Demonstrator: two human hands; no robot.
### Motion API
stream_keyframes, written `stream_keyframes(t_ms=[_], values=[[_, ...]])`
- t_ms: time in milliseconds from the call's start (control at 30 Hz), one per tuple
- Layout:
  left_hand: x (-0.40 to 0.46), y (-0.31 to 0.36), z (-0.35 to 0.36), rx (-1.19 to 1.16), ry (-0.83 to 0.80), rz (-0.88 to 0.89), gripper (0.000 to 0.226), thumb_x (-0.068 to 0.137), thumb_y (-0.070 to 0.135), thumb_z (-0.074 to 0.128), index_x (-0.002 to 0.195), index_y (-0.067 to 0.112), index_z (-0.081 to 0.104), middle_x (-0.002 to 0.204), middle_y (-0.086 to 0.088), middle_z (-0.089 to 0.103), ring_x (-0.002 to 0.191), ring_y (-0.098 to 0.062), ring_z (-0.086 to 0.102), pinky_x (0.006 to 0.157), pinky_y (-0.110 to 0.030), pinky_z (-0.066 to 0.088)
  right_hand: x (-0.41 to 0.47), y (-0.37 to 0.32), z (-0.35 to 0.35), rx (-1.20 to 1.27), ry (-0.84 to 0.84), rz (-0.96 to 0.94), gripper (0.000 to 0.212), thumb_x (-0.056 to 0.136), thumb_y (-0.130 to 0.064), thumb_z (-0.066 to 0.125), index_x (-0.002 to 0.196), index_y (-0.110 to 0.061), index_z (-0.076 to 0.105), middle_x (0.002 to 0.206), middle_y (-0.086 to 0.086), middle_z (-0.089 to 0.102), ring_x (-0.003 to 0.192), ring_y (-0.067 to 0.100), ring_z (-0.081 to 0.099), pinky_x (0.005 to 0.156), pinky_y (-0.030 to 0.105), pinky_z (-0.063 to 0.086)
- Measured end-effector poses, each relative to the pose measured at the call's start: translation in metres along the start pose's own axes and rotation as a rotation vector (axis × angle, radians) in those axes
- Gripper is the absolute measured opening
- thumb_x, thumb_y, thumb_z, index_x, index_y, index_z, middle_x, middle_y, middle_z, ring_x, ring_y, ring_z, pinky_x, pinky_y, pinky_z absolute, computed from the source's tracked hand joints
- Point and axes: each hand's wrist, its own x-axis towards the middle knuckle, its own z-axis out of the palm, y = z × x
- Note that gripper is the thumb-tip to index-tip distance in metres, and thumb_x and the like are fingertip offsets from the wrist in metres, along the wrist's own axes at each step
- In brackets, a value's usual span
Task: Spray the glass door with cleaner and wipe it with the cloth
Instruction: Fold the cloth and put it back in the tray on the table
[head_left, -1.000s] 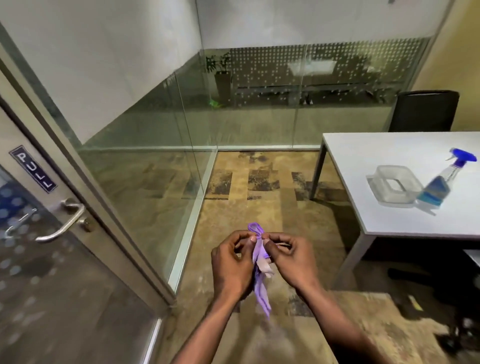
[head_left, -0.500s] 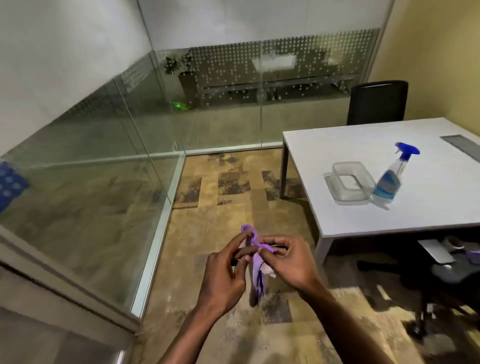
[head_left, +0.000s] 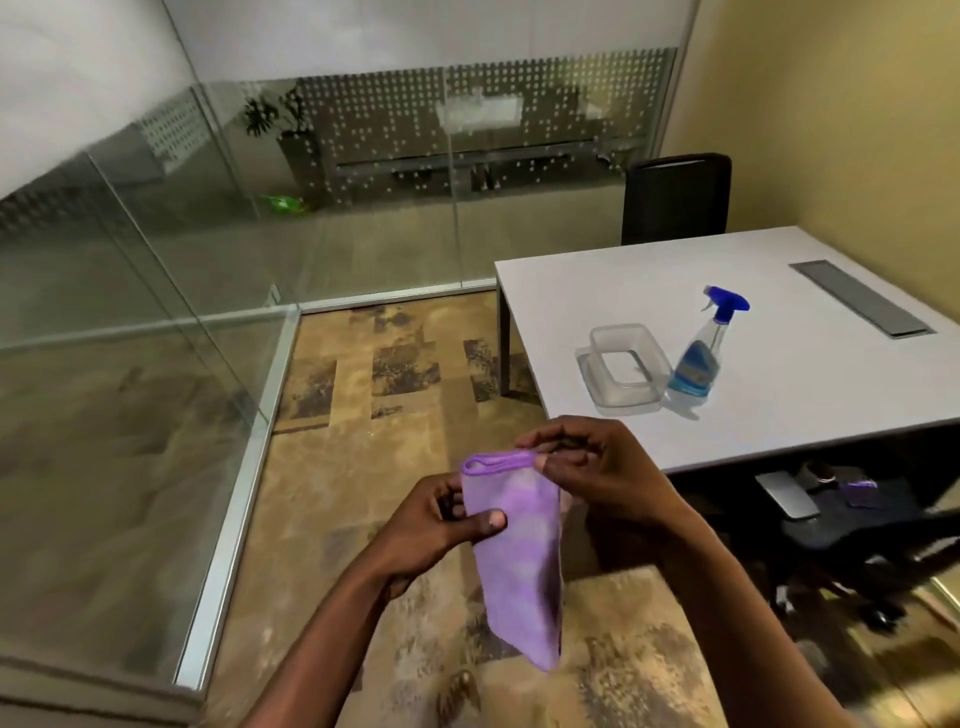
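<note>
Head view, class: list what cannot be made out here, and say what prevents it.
- Glass door: outside the head view, past the left edge.
- Spray bottle label: too small to read.
- Purple cloth: right corner covered by the right hand; left edge pinched by the left hand.
- Things under the white table: dark, shadowed.

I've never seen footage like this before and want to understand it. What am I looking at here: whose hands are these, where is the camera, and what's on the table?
There is no machine here. A person wears a wide-angle camera on the head, looking forward and down, so you see their own two bare arms reaching into the picture. The left hand and right hand together hold a purple cloth, each with a grip on it; it hangs down between them. To the right stands a white table. On it sit a spray bottle with a blue trigger and, beside it, a clear plastic container. Glass walls enclose the room, and a black chair stands behind the table.
</note>
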Motion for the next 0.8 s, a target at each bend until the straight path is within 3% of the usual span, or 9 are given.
stream_keyframes(t_ms=[100, 167, 333, 400, 467, 533, 633, 733, 800], values=[[0.029, 0.0, 0.001, 0.008, 0.069, 0.046, 0.017, 0.09, 0.016, 0.076, 0.105, 0.011, 0.083, 0.1, -0.001, 0.082, 0.088, -0.008, 0.073, 0.076, -0.02, 0.055, 0.024, 0.006, -0.019, 0.061, 0.057, 0.005, 0.025, 0.093, 0.008, 0.069, 0.113, -0.007, 0.076, 0.105, 0.013, 0.08, 0.088, 0.012, 0.072, 0.077, 0.022, 0.057], [0.052, 0.002, 0.0, -0.02, 0.097, 0.075, 0.016, 0.093, 0.02, 0.075, 0.106, 0.013, 0.083, 0.096, -0.001, 0.081, 0.086, -0.009, 0.071, 0.074, -0.022, 0.055, 0.043, 0.014, -0.028, 0.119, 0.127, 0.008, 0.029, 0.093, 0.002, 0.072, 0.118, -0.012, 0.075, 0.101, 0.017, 0.079, 0.082, 0.011, 0.072, 0.069, 0.021, 0.056], [0.117, 0.02, -0.015, -0.097, 0.08, 0.111, 0.028, 0.094, 0.028, 0.071, 0.116, 0.014, 0.08, 0.107, -0.01, 0.082, 0.096, -0.018, 0.077, 0.081, -0.029, 0.06, 0.089, 0.042, -0.046, 0.413, 0.205, 0.096, 0.059, 0.089, -0.037, 0.075, 0.144, -0.027, 0.058, 0.122, 0.012, 0.077, 0.12, 0.025, 0.071, 0.094, 0.032, 0.06], [0.146, 0.03, -0.024, -0.131, 0.075, 0.097, 0.031, 0.094, 0.032, 0.072, 0.119, 0.013, 0.078, 0.113, -0.016, 0.08, 0.102, -0.025, 0.078, 0.085, -0.033, 0.062, 0.108, 0.058, -0.049, 0.476, 0.128, 0.148, 0.066, 0.084, -0.046, 0.079, 0.142, -0.02, 0.06, 0.126, 0.014, 0.075, 0.124, 0.029, 0.069, 0.099, 0.037, 0.059], [0.171, 0.039, -0.033, -0.162, 0.086, 0.081, 0.031, 0.094, 0.034, 0.072, 0.118, 0.014, 0.078, 0.115, -0.016, 0.08, 0.104, -0.026, 0.078, 0.084, -0.033, 0.062, 0.125, 0.069, -0.049, 0.446, 0.075, 0.223, 0.069, 0.076, -0.051, 0.086, 0.131, -0.015, 0.067, 0.126, 0.013, 0.075, 0.123, 0.03, 0.069, 0.095, 0.032, 0.059], [0.195, 0.044, -0.042, -0.195, 0.115, 0.067, 0.033, 0.091, 0.037, 0.073, 0.115, 0.016, 0.08, 0.114, -0.013, 0.081, 0.102, -0.021, 0.078, 0.079, -0.029, 0.062, 0.143, 0.081, -0.049, 0.375, 0.059, 0.271, 0.062, 0.072, -0.051, 0.09, 0.121, -0.014, 0.074, 0.122, 0.012, 0.077, 0.12, 0.029, 0.071, 0.093, 0.031, 0.059], [0.223, 0.047, -0.054, -0.244, 0.151, 0.065, 0.038, 0.086, 0.043, 0.074, 0.116, 0.02, 0.079, 0.116, -0.008, 0.081, 0.105, -0.016, 0.077, 0.076, -0.025, 0.06, 0.166, 0.095, -0.046, 0.309, 0.119, 0.222, 0.031, 0.088, -0.029, 0.082, 0.114, -0.013, 0.079, 0.115, 0.013, 0.079, 0.111, 0.026, 0.075, 0.088, 0.031, 0.06], [0.246, 0.041, -0.07, -0.337, 0.127, 0.062, 0.042, 0.087, 0.04, 0.078, 0.125, 0.023, 0.075, 0.125, -0.008, 0.077, 0.117, -0.018, 0.074, 0.085, -0.026, 0.061, 0.192, 0.104, -0.043, 0.291, 0.211, 0.219, 0.026, 0.094, -0.028, 0.076, 0.118, -0.02, 0.077, 0.116, 0.01, 0.079, 0.113, 0.028, 0.074, 0.092, 0.044, 0.062], [0.255, 0.032, -0.078, -0.361, 0.081, 0.031, 0.06, 0.082, 0.039, 0.083, 0.137, 0.022, 0.066, 0.133, -0.011, 0.073, 0.126, -0.024, 0.07, 0.095, -0.034, 0.061, 0.206, 0.108, -0.042, 0.273, 0.235, 0.241, 0.027, 0.094, -0.035, 0.075, 0.119, -0.025, 0.076, 0.116, 0.007, 0.078, 0.113, 0.028, 0.073, 0.095, 0.048, 0.062]])
